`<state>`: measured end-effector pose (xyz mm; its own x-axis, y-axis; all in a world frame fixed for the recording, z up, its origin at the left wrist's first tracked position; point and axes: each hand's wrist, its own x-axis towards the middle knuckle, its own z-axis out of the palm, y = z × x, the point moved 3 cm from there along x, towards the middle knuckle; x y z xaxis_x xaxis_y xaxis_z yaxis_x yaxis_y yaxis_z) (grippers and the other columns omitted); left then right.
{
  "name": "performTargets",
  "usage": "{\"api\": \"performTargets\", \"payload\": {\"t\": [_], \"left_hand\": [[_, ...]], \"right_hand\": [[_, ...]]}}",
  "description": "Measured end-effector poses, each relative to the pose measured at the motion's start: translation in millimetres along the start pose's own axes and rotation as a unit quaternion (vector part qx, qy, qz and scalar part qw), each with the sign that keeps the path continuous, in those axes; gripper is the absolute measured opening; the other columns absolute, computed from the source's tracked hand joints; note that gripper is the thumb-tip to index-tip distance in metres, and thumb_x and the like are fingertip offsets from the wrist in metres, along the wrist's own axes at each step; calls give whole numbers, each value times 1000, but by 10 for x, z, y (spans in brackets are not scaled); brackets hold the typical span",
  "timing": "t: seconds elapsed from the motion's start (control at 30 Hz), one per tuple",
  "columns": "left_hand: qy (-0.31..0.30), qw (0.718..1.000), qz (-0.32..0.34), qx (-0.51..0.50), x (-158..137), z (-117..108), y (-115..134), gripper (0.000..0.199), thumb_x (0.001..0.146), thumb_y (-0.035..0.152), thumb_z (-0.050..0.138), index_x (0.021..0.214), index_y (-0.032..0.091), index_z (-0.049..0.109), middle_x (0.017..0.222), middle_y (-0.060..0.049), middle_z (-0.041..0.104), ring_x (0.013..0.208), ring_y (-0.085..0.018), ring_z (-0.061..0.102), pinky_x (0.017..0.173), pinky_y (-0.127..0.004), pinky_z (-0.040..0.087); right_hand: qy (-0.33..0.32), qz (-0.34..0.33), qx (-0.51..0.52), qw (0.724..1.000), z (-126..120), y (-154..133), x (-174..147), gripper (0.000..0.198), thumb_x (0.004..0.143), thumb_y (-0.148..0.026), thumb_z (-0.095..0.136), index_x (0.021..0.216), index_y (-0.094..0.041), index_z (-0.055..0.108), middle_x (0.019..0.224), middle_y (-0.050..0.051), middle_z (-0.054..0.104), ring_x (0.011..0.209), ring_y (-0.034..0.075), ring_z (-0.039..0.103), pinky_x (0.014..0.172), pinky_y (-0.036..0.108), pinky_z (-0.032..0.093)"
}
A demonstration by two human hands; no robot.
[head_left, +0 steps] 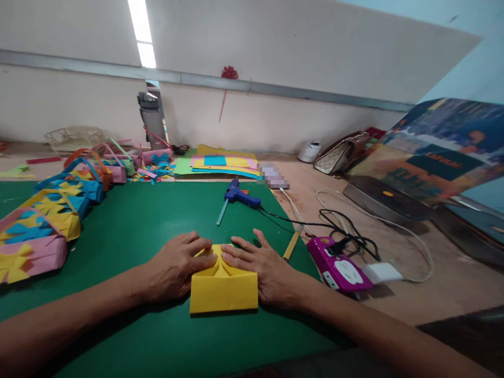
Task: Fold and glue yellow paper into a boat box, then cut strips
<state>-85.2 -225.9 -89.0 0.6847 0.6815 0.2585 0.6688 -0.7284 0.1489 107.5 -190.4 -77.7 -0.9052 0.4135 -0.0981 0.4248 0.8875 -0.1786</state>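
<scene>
A folded yellow paper (223,293) sits low in the middle of the head view, its flat front panel facing me and its side flaps bent inward behind. My left hand (179,265) grips its left side, with fingertips pressed on the left flap. On the other side my right hand (262,265) holds the right flap under its fingers, the index finger and thumb partly raised. Both palms lie close against the paper's sides. Beyond the hands lies a blue glue gun (241,196) with a glue stick protruding from it.
Finished paper baskets (74,202) line the green mat (129,226) at left. Coloured sheets (220,164) and paper scraps (159,169) lie at the back, near a grey bottle (151,118). To the right are a cutter (292,243), a purple power strip (336,268) and tangled cables (350,231).
</scene>
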Motion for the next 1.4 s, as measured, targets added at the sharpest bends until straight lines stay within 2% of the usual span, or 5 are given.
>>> {"api": "performTargets", "payload": {"t": [0.33,0.57,0.7,0.93,1.4], "left_hand": [[-54,997,-6,49,50,-10,-1,42,88,41,40,122,17,46,111,-12,53,84,-22,44,70,-37,36],[-66,997,28,42,-21,8,-63,41,86,32,47,127,32,44,121,-10,46,92,-25,43,74,-39,35],[-63,997,25,25,-32,-2,-82,38,87,32,46,125,34,47,119,-10,47,90,-24,43,74,-40,35],[-60,998,30,-2,-50,0,-79,39,87,30,47,126,33,47,119,-11,47,93,-25,43,75,-41,35],[-66,997,-9,29,17,-78,-51,38,86,33,45,122,25,49,115,-10,49,89,-24,43,75,-39,34]], "right_hand": [[-15,9,8,1000,-7,20,92,61,89,-50,37,141,-19,30,146,13,30,136,31,19,104,62,-1],[-9,-15,20,1000,-57,2,31,48,91,-34,40,138,-28,35,145,7,34,135,33,20,100,68,7],[-3,-17,16,1000,-87,-16,-1,49,89,-28,42,137,-33,36,144,7,37,134,33,22,99,68,11],[-14,-20,3,1000,-112,-32,-41,41,87,-21,39,126,-27,52,144,9,36,135,33,20,100,66,12],[-5,12,21,1000,-38,49,68,47,93,-39,33,137,-22,37,145,10,34,136,31,19,101,67,0]]}}
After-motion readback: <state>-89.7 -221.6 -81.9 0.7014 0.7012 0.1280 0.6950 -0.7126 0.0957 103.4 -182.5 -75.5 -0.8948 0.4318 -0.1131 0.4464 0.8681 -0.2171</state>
